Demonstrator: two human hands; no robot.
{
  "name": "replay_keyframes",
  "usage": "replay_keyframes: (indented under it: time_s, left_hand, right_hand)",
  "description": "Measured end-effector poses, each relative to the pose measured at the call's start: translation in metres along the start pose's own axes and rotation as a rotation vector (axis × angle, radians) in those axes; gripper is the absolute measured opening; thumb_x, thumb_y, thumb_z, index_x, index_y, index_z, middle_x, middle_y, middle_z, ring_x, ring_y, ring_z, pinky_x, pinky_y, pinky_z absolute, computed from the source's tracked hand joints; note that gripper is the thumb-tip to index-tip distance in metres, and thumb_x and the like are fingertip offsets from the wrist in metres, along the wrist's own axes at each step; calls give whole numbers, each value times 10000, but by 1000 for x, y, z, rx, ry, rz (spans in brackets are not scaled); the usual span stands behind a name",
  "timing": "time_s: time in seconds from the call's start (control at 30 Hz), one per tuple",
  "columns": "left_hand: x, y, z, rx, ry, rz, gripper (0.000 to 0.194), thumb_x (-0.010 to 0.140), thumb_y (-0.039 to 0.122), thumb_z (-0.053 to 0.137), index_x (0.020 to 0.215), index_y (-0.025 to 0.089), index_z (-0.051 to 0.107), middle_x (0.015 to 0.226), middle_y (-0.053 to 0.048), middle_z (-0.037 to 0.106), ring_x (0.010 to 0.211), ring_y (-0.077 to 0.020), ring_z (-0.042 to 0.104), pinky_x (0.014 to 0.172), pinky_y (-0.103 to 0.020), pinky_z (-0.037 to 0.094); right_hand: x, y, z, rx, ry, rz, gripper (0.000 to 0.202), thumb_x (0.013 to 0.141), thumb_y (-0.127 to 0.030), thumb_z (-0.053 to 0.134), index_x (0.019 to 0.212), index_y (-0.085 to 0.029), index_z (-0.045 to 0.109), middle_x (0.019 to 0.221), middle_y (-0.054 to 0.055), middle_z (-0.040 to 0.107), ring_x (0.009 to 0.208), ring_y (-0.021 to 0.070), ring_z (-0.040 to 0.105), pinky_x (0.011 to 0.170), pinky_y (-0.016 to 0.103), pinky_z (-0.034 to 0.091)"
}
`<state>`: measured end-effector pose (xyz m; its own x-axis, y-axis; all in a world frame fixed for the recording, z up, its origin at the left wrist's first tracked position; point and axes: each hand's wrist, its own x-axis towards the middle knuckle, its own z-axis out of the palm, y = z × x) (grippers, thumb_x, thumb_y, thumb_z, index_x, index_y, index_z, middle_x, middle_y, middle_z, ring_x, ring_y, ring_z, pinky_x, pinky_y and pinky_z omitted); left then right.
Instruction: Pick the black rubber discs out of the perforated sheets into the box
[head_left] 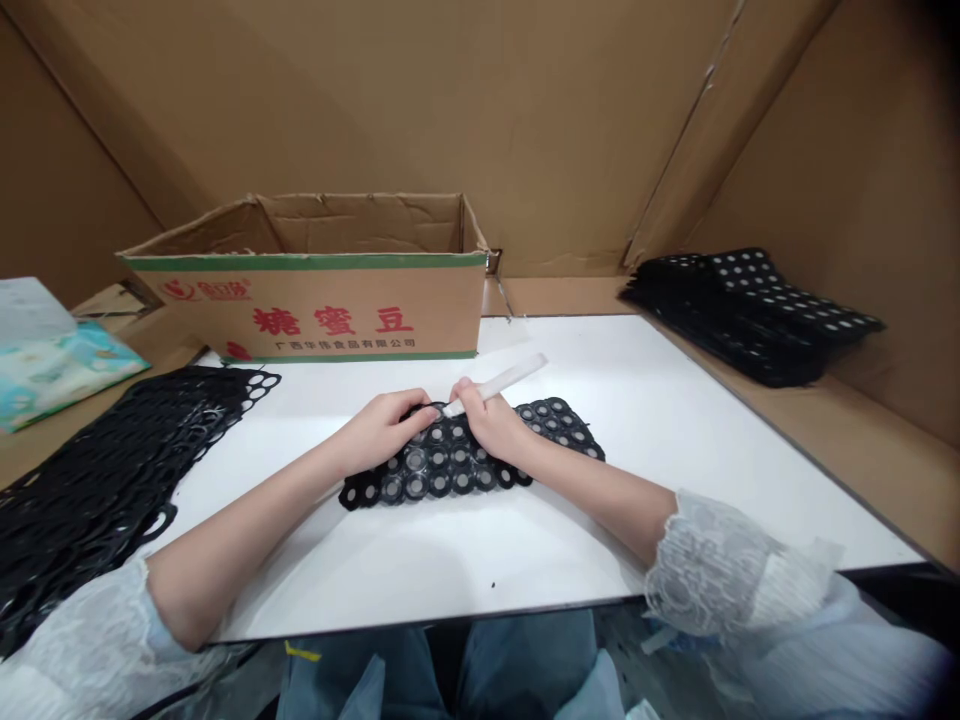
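Right hand [489,420] grips white stick [515,376]; left hand [384,430] holds black sheet [450,457].
Seemingly edge work; next move needs steadiness.

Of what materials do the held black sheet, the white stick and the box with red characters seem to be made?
The black sheet looks like rubber or soft plastic, slightly glossy, since its rings catch light. The white stick is perhaps smooth plastic, from its even, pale surface. The box seems matte cardboard: brown, with creased inner walls.
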<state>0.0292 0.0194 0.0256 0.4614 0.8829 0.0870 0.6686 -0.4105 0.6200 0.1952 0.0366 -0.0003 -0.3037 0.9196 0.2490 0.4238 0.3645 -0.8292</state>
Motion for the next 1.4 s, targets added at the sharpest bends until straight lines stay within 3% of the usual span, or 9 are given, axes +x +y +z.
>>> replay_keyframes:
  time_s: [0.23,0.37,0.47,0.53,0.67,0.83,1.03,1.2,1.4]
  left_hand:
    - [-7,14,12,88,142,-6,193,812,285,311,649,191,354,545,39,393,527,-114,387,524,-227,281]
    - [-12,14,18,231,165,-19,124,787,252,328,678,201,355,519,36,396,473,-123,376,495,-236,246]
    - [-11,10,16,198,162,-26,128,789,260,337,680,200,364,521,38,398,480,-121,373,503,-234,260]
    - [-9,8,13,94,163,-25,163,798,283,341,663,195,362,541,39,392,516,-117,376,524,-229,284]
    - [-4,6,6,-177,103,-72,232,809,342,333,647,182,370,596,34,380,584,-112,368,552,-220,318]
    - [-2,5,4,-346,43,-157,232,810,327,326,638,177,366,601,37,363,602,-109,368,571,-220,334]
    - [-4,6,7,-280,60,-170,218,806,307,319,641,177,377,620,31,388,640,-122,382,614,-234,338]
    - [-5,8,8,-190,91,-168,220,805,291,311,621,179,354,607,33,394,618,-120,389,580,-231,326]
    - [-6,8,9,-106,127,-138,222,817,296,288,636,184,350,625,29,430,633,-128,416,596,-239,335]
  right_hand:
    - [-2,-9,9,-213,68,120,489,851,-403,134,619,-169,495,597,47,535,645,152,511,620,250,343]
    - [0,-13,12,-517,44,82,393,828,-373,250,635,-168,525,598,62,559,630,178,530,605,274,331]
    - [5,-12,11,-591,1,26,363,818,-371,284,652,-165,532,620,77,565,652,192,533,618,285,330]
    - [8,-10,9,-519,23,12,344,817,-376,286,665,-173,518,628,67,553,663,186,521,626,282,330]
    - [12,-1,1,-109,-12,-11,328,830,-363,228,639,-191,432,610,9,480,659,143,478,624,247,341]
    - [15,2,-3,196,-6,3,260,776,-345,350,570,-188,327,526,-43,330,544,92,375,551,209,317]
    - [11,-4,0,217,85,62,320,749,-318,382,468,-176,329,448,-45,329,467,76,340,497,214,286]
    - [6,-5,6,121,220,1,292,766,-325,344,514,-178,347,504,-36,367,515,86,377,536,224,300]
    - [5,-3,7,96,178,-9,257,766,-295,333,536,-182,351,568,-24,420,579,97,426,589,228,333]
